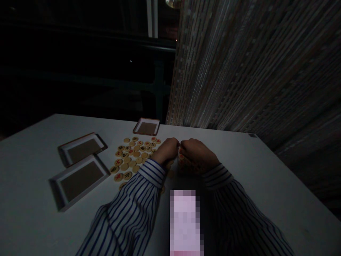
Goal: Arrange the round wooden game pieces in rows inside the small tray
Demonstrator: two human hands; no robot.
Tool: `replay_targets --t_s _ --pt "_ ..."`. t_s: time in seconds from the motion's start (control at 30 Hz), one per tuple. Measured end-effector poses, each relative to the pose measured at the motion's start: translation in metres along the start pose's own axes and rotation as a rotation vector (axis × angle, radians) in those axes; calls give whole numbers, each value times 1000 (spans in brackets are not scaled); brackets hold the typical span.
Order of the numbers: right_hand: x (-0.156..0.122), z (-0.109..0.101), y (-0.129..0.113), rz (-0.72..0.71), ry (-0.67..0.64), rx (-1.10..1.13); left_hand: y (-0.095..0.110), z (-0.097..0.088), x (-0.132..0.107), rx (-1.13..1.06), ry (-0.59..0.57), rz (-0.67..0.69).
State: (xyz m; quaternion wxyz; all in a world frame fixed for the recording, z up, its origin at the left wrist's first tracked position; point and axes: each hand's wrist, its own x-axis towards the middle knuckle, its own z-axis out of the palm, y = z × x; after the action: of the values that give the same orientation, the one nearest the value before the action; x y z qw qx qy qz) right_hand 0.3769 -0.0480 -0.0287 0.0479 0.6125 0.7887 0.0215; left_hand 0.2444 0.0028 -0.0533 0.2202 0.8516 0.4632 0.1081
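Round wooden xiangqi pieces (136,154) with red or black characters lie loosely spread on the white table, some blank side up. My left hand (168,149) is at the right edge of this spread, its fingers curled together and their tips mostly hidden. Close beside it, my right hand (198,153) is closed too, knuckles up, over a small box (183,170) that seems to hold red-marked pieces. The two hands nearly meet above the box's left edge. What either hand pinches, if anything, is hidden in the dim light.
Two shallow open trays (86,183) rest at the left, one behind the other, and a smaller box lid (146,127) stands at the back edge. A string curtain (213,71) hangs beyond the table (266,185). A pixelated bright patch (185,224) covers the front middle.
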Motion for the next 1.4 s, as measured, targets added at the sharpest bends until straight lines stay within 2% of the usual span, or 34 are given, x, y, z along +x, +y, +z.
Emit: replay_targets --t_s 0.77,1.23,1.4 --pt "-1 -1 1 -68 33 55 -3 3 2 34 7 23" --pt "-2 -2 0 -35 -6 14 -1 0 1 69 5 46" --pt "-3 -1 -2 -41 27 11 1 -1 0 49 10 42"
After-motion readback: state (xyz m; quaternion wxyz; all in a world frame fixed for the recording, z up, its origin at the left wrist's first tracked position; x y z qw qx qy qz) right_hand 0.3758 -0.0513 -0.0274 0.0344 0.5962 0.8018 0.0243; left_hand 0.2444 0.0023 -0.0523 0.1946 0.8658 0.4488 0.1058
